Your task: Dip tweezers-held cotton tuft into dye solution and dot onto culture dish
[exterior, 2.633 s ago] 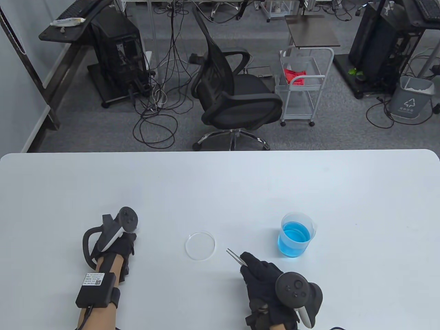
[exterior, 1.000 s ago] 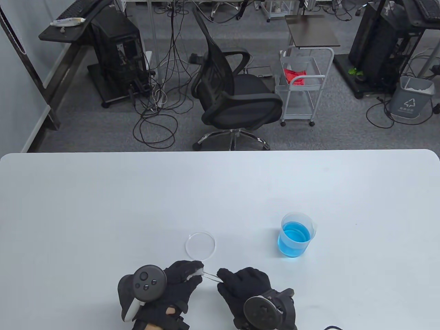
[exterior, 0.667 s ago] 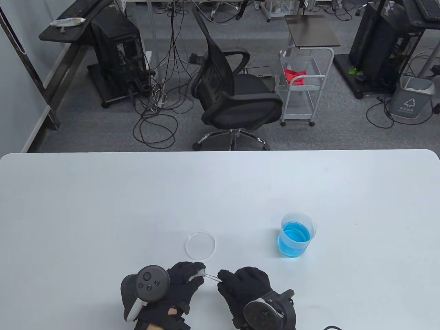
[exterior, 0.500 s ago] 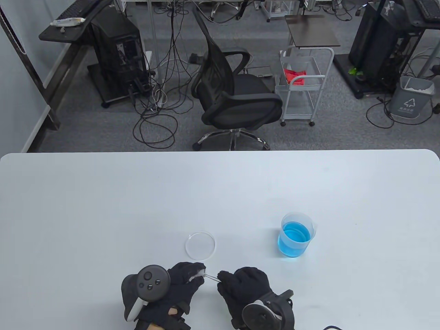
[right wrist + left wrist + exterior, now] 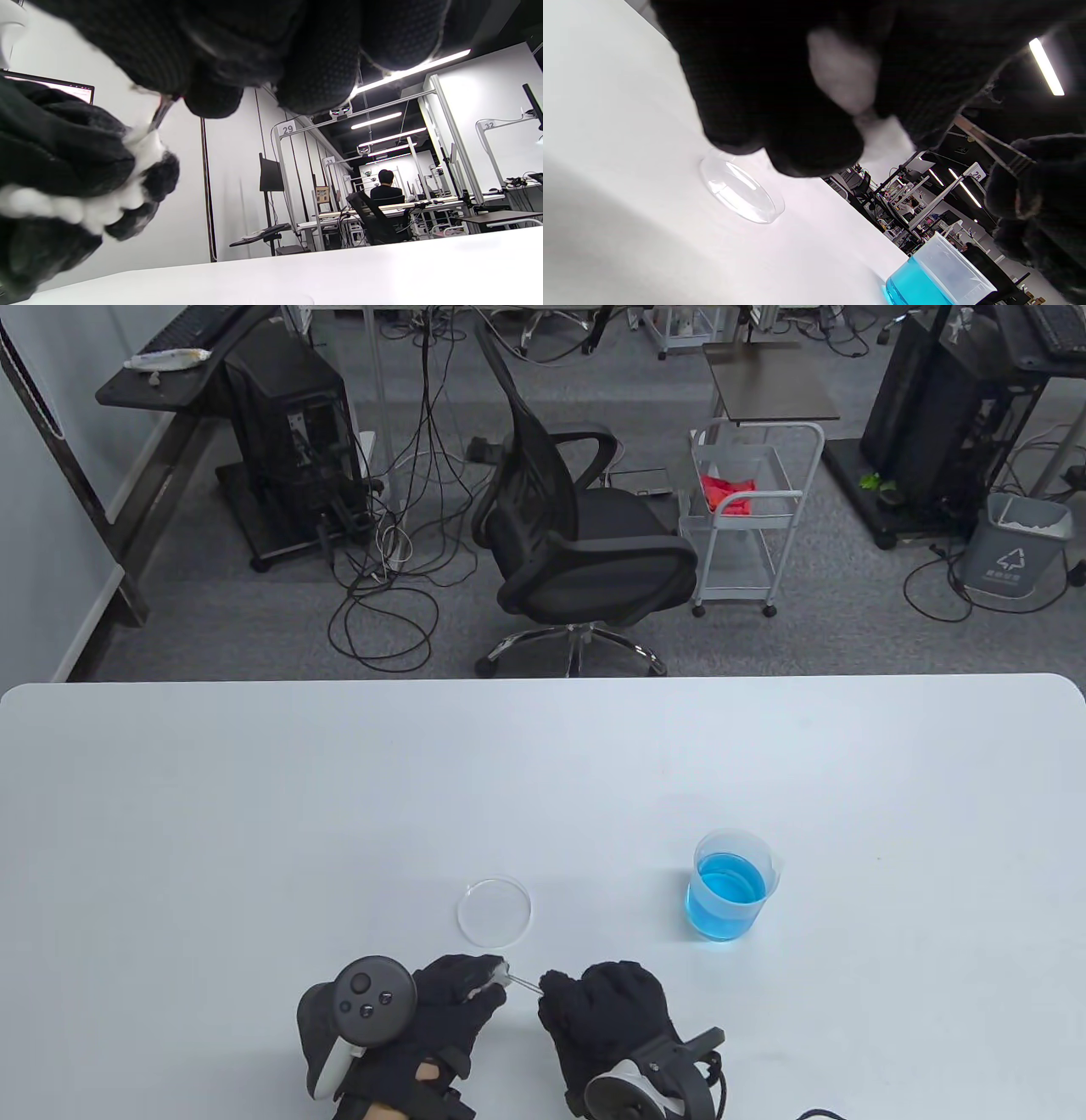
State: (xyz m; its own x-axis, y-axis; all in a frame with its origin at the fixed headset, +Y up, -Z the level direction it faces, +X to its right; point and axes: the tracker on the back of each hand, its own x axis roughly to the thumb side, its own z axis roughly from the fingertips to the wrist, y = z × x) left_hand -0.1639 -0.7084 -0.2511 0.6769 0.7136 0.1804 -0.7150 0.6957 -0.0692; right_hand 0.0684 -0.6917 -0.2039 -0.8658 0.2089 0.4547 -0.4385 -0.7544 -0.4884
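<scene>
Left hand [image 5: 441, 997] at 6 o'clock edge of table [image 5: 254, 780], fingers clenched round white cotton [image 5: 144, 148]. Right hand [image 5: 607, 1005] beside it, pinching tweezers [image 5: 522, 981]; tips pointing at 9 o'clock, touching cotton. Dish [image 5: 495, 910] lying flat at 12 o'clock from left hand, apart. Beaker of blue dye [image 5: 730, 886] at 1 o'clock from right hand, upright.
</scene>
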